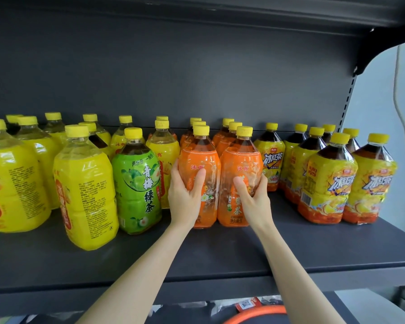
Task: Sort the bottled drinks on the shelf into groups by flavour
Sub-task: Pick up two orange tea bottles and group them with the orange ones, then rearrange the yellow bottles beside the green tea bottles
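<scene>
Two orange-labelled bottles stand side by side at the shelf's middle front. My left hand (185, 195) grips the left orange bottle (205, 157) from its left side. My right hand (251, 195) grips the right orange bottle (242, 160), fingers round its right side. More orange bottles (225, 134) stand in rows behind them. A green-labelled tea bottle (138, 181) stands just left of my left hand. Yellow-labelled bottles (84, 188) fill the left of the shelf. Iced-tea bottles with yellow and red labels (330, 178) stand in a group on the right.
The dark grey shelf board (220, 258) has bare room along its front edge below the bottles. The shelf above (197, 10) overhangs. An upright with slots (347, 99) bounds the right end. Below the shelf lie coloured items (255, 309).
</scene>
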A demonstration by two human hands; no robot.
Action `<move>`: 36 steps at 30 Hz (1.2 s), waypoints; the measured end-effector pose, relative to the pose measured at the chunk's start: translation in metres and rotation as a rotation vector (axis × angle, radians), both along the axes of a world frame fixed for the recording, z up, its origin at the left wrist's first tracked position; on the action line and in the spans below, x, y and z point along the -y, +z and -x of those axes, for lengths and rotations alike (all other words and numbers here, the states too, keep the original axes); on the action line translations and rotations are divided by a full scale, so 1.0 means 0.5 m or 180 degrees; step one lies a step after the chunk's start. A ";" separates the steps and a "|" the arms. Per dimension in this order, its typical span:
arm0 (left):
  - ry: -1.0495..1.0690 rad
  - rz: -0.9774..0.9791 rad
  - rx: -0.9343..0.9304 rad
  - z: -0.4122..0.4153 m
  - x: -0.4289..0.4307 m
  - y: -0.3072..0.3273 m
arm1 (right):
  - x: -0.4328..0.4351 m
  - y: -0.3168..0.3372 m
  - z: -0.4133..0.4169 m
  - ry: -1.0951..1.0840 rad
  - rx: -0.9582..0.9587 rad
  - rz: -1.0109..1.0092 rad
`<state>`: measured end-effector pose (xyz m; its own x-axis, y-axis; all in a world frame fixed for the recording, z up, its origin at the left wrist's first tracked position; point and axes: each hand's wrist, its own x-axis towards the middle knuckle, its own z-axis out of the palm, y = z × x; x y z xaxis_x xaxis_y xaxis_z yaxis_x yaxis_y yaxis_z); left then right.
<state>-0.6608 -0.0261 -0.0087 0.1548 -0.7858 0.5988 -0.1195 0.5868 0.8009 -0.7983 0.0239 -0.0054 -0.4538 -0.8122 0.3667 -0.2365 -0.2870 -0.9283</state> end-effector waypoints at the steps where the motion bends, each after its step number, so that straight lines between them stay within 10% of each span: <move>1: -0.0005 -0.0012 0.0005 -0.001 0.001 0.000 | -0.002 0.001 -0.001 0.0011 0.0003 -0.0007; 25: 0.0903 0.0040 0.2069 -0.149 -0.139 0.014 | -0.156 0.014 -0.042 -0.0825 -0.2171 -0.0325; 36: 0.1592 0.1184 0.1524 -0.342 -0.125 0.084 | -0.093 0.094 -0.208 -0.0370 -0.2126 0.0548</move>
<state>-0.4898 0.0364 0.0331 0.0960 -0.4255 0.8998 -0.7228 0.5918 0.3570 -0.6944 0.0704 0.0416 -0.1668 -0.6773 0.7166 -0.7788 -0.3551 -0.5170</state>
